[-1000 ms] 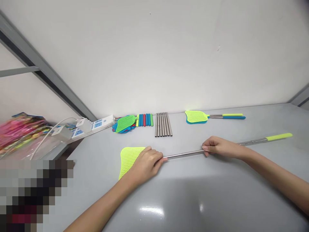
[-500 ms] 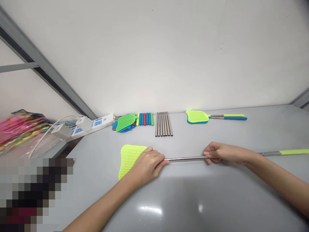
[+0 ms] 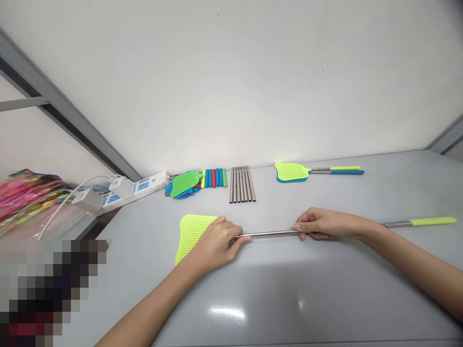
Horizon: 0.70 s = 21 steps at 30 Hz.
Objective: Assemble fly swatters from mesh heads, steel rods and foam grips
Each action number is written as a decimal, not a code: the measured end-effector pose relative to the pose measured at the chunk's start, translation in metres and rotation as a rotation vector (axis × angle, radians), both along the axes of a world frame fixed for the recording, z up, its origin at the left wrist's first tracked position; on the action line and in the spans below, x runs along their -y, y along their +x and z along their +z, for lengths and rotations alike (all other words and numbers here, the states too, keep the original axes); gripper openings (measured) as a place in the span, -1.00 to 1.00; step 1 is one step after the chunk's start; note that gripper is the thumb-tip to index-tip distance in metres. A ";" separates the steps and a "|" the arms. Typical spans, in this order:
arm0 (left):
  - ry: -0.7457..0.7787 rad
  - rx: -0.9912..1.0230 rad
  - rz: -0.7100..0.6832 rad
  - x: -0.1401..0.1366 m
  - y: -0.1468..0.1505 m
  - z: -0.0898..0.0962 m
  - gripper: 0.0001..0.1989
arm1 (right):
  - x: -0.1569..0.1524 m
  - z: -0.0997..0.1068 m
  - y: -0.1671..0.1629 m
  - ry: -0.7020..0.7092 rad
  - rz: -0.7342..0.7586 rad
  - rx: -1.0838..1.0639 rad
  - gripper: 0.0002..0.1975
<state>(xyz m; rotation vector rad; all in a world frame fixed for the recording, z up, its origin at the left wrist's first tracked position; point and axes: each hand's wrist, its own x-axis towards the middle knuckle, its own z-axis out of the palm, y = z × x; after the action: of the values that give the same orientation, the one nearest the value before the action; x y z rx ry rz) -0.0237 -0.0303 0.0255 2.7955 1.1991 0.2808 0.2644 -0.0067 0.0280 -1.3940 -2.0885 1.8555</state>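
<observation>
A fly swatter [image 3: 271, 233] with a telescopic metal rod lies stretched out sideways between my hands. Its perforated yellow-green head [image 3: 193, 234] is at the left, partly covered by my left hand [image 3: 220, 241]. That hand is closed around the rod close to the head. Farther along, my right hand [image 3: 320, 224] pinches the rod between thumb and fingers. Beyond my right wrist, more of the metal rod shows, ending in a yellow-green grip [image 3: 433, 221]. My right forearm hides part of the rod.
Along the wall lie a stack of swatter heads [image 3: 185, 184], several coloured grips [image 3: 213, 178], several metal rods [image 3: 242, 184] and two swatters with handles [image 3: 292, 172]. A power strip [image 3: 150, 182] with plugged-in adapters is at the left, near bagged pink items [image 3: 32, 195].
The view has shifted slightly. My right hand sits a little closer to my left hand, and the whole end of the yellow-green grip now shows. Both hands still hold the rod.
</observation>
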 end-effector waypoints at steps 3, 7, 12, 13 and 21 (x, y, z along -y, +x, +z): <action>-0.025 0.027 0.003 -0.003 -0.001 0.000 -0.63 | 0.000 0.002 -0.001 0.016 0.040 -0.015 -0.63; -0.080 0.044 0.005 -0.005 -0.001 0.001 -0.64 | -0.001 0.003 -0.002 0.009 0.071 -0.006 -0.63; -0.114 0.088 0.018 -0.005 -0.001 0.004 -0.65 | -0.002 0.001 0.000 0.010 0.071 -0.007 -0.65; -0.123 0.096 0.021 -0.005 -0.001 0.004 -0.65 | -0.002 0.000 0.000 0.004 0.071 -0.016 -0.66; -0.142 0.161 0.029 -0.007 -0.003 0.004 -0.71 | -0.003 0.000 0.001 -0.050 0.074 -0.015 -0.64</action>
<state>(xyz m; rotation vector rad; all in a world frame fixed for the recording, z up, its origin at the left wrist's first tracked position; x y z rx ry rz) -0.0266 -0.0228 0.0298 2.5826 1.1749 0.3977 0.2656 -0.0038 0.0281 -1.3258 -2.1296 1.9522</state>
